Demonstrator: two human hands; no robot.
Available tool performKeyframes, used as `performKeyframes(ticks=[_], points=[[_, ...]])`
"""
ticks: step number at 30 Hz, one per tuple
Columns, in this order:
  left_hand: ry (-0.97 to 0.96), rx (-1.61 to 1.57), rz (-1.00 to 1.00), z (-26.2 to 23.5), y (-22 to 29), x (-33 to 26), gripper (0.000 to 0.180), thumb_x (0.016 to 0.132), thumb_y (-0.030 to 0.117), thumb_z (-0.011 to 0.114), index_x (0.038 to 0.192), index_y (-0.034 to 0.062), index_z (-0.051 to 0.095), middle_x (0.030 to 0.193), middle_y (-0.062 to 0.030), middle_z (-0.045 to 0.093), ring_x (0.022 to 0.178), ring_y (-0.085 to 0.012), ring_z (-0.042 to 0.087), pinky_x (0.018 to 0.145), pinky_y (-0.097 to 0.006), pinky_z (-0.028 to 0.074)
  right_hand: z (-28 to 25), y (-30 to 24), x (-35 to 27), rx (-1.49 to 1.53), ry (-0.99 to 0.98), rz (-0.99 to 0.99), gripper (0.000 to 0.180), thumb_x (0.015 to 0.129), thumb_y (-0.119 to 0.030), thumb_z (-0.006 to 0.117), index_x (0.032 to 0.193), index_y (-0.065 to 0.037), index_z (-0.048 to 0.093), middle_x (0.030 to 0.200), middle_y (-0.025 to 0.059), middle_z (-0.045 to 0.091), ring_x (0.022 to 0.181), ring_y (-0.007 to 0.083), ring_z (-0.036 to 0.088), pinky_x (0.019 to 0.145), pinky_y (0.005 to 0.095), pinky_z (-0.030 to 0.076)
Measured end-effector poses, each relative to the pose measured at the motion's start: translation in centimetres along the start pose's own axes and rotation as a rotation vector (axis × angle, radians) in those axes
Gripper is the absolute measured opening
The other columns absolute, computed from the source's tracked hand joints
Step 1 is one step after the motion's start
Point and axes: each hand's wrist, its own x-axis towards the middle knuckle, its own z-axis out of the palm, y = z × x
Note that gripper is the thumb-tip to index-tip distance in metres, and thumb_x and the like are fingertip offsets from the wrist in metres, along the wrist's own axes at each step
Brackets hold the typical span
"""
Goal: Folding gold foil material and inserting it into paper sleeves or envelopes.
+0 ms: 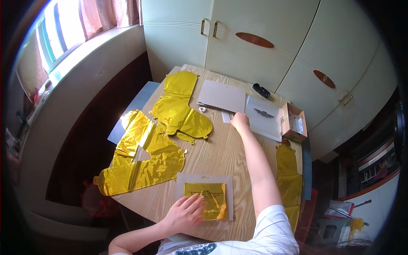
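Note:
My left hand (184,214), slightly blurred, has its fingers stretched out over the lower left of a folded gold foil balloon (214,193). That balloon lies flat on a grey card (180,180) with a hanger slot, near the table's front. Farther off, my right arm stretches forward. My right hand (240,121) is closed, its fingertips pinched at the ends of several thin white straws (226,116); the fingertips are partly hidden. A small roll of white ribbon or tape (202,109) lies to the left of the straws.
Flat gold foil balloons (180,104) (140,174) cover the table's left side; another gold balloon (289,182) lies along its right edge. At the back are grey cards (223,94), a clear plastic bag (261,121), a black device (261,90) and an open cardboard box (304,131).

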Motion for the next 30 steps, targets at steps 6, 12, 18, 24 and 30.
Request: performKeyframes(ticks=[6,12,18,24,30], points=[[-0.077,-0.083,0.011,2.1,-0.1,3.2,0.065,0.089,0.050,0.059,0.140,0.0108,0.047,0.146,-0.0160,0.043,0.139,-0.0369,0.036,0.113,-0.055,0.026,-2.8,0.5,-2.8,-0.047,-0.038,0.036,0.043,0.075,-0.028,0.075,0.106,0.001,0.069,0.113,0.0208,0.067,0.107,0.0345,0.065,0.088,0.0411,0.055],[-0.106,-0.045,0.053,4.2,-0.3,2.9,0.080,0.085,0.067,0.053,0.146,0.0177,0.041,0.151,-0.0160,0.037,0.142,-0.0424,0.027,0.114,-0.061,0.017,-4.7,4.3,-11.0,-0.039,-0.019,-0.130,0.020,0.069,-0.021,0.069,0.079,-0.003,0.072,0.079,0.0188,0.070,0.076,0.0319,0.070,0.071,0.0384,0.054],[-0.140,-0.028,0.084,4.3,-0.6,2.9,0.092,0.077,0.075,0.054,0.148,0.0176,0.039,0.153,-0.0168,0.034,0.143,-0.0438,0.024,0.115,-0.062,0.014,-5.3,7.3,-30.5,0.467,0.044,-0.312,0.005,0.083,-0.010,0.065,0.086,-0.006,0.065,0.076,0.0119,0.068,0.071,0.0231,0.069,0.065,0.0332,0.054],[-0.152,-0.046,0.082,4.5,-0.8,2.6,0.096,0.073,0.074,0.059,0.148,0.0173,0.039,0.153,-0.0169,0.035,0.143,-0.0448,0.023,0.116,-0.061,0.012,-0.3,10.5,-46.6,0.314,0.556,-0.726,0.024,0.070,-0.002,0.075,0.084,-0.011,0.058,0.073,0.0018,0.062,0.061,0.0187,0.063,0.054,0.0317,0.051],[-0.155,-0.049,0.071,4.4,-0.4,2.8,0.094,0.071,0.069,0.064,0.147,0.0167,0.041,0.151,-0.0164,0.037,0.143,-0.0450,0.023,0.116,-0.060,0.012,5.5,10.7,-50.8,0.264,0.602,-0.648,0.024,0.068,-0.003,0.076,0.081,-0.010,0.058,0.074,0.0007,0.061,0.065,0.0175,0.063,0.054,0.0303,0.051]])
